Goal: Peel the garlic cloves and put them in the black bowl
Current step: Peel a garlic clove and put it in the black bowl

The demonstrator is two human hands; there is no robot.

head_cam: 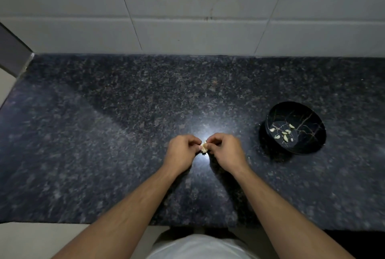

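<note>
A small pale piece of garlic (204, 147) is held between both hands over the middle of the dark granite counter. My left hand (181, 152) pinches it from the left with curled fingers, and my right hand (225, 151) pinches it from the right. Most of the garlic is hidden by the fingertips. The black bowl (277, 112) with thin gold veins stands to the right of my hands. Several peeled cloves (285, 133) lie on its bottom.
The speckled granite counter (104, 133) runs from a white tiled wall (187, 18) at the back to its front edge near my body. A bright glare spot sits right behind my hands. A grey ledge (12, 50) is at far left.
</note>
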